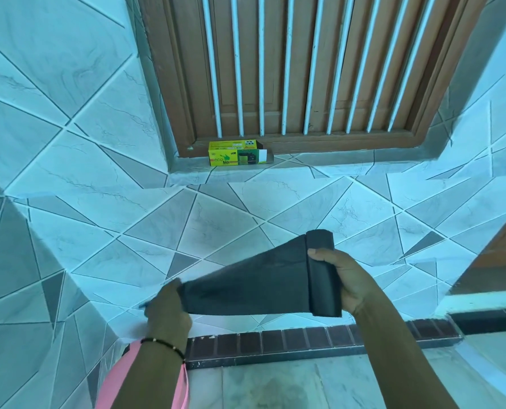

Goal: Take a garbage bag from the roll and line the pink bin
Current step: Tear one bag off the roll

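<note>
My right hand (350, 280) grips a black roll of garbage bags (324, 278), held upright in front of the tiled wall. A stretch of black bag (245, 281) is pulled out from the roll toward the left, narrowing to a bunch. My left hand (167, 305) is closed on that bunched end. The pink bin (113, 382) shows only as a pink rim at the bottom left, partly hidden behind my left forearm.
A yellow-green bin-bag box (235, 153) lies on the window ledge below a brown barred window (304, 69). Tiled walls surround me; a dark brick strip (304, 340) runs along the floor edge. A brown door edge (499, 255) is at the right.
</note>
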### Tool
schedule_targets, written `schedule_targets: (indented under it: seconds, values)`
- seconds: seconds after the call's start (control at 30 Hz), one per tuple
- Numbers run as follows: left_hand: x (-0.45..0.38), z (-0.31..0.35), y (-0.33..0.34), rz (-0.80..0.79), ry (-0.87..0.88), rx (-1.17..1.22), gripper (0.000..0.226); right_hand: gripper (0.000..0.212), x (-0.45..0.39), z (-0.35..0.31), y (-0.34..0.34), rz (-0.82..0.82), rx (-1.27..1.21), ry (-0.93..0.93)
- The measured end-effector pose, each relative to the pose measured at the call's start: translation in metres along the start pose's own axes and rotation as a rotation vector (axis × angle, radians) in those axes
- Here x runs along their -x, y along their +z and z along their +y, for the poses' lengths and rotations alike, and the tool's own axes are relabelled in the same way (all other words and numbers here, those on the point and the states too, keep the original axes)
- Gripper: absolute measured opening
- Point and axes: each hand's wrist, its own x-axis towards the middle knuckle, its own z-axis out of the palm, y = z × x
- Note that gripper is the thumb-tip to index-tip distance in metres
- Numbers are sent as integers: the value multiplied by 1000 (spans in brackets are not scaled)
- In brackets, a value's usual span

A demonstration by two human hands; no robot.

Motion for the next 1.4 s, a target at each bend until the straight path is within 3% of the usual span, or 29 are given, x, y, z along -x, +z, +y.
schedule_targets:
  seconds: [0.07,0.1,0.17,0.23,0.3,0.43,0.53,0.8,1.07,1.23,1.4]
  values:
    - [20,-4,17,103,257,-158,87,66,-1,1,10,-11,63,-14]
    - [36,-4,27,42,446,-244,90,62,-2,2,16,-30,81,-15]
    - [64,-10,50,-274,739,-460,69,48,-4,4,28,-82,86,-10]
    - [82,-13,63,-658,666,-538,38,40,-5,6,39,-138,69,8]
    - [81,-14,71,-801,633,-557,36,47,-7,7,46,-176,56,31]
    - [70,-10,74,-679,866,-742,59,46,-8,6,47,-185,29,82]
    - [62,-3,74,-558,1028,-836,39,41,-10,5,41,-206,-65,124]
    - [50,13,76,-625,1014,-836,19,64,-10,2,27,-239,-124,136]
    - [41,25,64,-627,1056,-891,18,34,-1,-7,10,-85,-47,140]
    - [32,35,53,-649,1085,-906,18,51,3,-11,6,-68,-24,134]
    - [21,48,36,-625,1103,-959,17,26,9,-16,-2,-74,6,107]
